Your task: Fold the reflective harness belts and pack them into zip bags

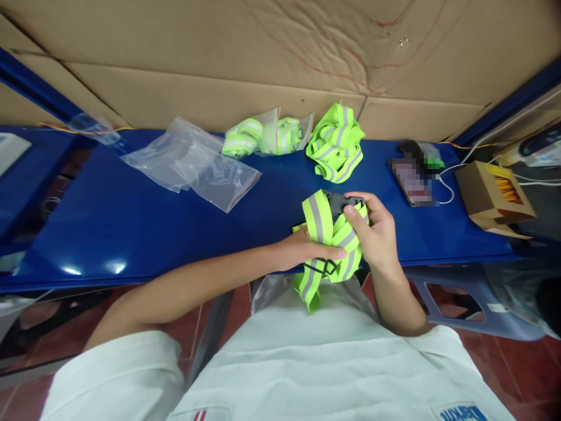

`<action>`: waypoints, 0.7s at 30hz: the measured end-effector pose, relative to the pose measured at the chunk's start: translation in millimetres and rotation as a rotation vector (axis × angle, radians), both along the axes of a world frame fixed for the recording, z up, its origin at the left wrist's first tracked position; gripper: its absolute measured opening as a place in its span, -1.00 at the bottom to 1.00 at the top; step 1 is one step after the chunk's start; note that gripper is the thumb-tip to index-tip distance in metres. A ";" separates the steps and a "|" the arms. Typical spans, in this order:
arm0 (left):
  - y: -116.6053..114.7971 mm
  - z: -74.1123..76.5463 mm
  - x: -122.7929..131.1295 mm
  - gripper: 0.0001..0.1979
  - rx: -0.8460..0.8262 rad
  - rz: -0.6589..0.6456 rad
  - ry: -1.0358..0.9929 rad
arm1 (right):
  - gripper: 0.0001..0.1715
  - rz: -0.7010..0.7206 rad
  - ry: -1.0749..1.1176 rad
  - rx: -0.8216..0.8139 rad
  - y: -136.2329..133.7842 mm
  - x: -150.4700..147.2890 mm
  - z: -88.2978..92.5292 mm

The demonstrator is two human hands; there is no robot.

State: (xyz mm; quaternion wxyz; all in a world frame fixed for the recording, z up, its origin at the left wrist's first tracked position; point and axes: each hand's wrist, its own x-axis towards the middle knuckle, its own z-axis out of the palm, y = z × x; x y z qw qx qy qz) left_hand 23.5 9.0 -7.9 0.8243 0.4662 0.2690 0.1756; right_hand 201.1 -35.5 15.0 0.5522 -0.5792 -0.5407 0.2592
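Left hand: the left hand (302,248) is grasping the folded fluorescent yellow-green fabric strap with grey stripe (319,219); its thumb lies across the front of the folds, and its other fingers are mostly hidden behind them.
Right hand: the right hand (374,225) pinches the upper right part of this strap together with the black plastic buckle (336,203), thumb in front.
Strap in the grip: the folds are between both hands; one loop rises above the left thumb, and one hangs below it, before the white shirt (315,356). Whether the strap touches the table, I cannot tell.
Black slider: the thin black frame-shaped slider (324,267) is just below the left thumb.
Loose pile: beyond the hands, a heaped yellow-green striped strap (335,143) lies on the shiny blue table (131,216).
Bags: left of this pile are two clear bags with rolled yellow-green straps (284,135), then flat transparent plastic bags (188,158).
Right side: a phone (412,184) lies near an open brown cardboard box (495,196).
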 end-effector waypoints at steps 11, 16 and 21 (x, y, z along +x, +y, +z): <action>18.6 2.2 -10.4 -0.61 0.428 -0.062 0.099 | -0.57 0.215 -0.433 0.052 -8.6 20.4 13.5; 28.6 12.7 -14.1 -0.83 0.661 -0.339 -0.035 | -0.25 0.508 -0.596 -0.112 -20.0 12.5 21.0; 27.7 9.7 -13.0 -0.83 0.631 -0.450 -0.097 | -0.33 0.557 -0.419 -0.264 -21.4 6.2 10.2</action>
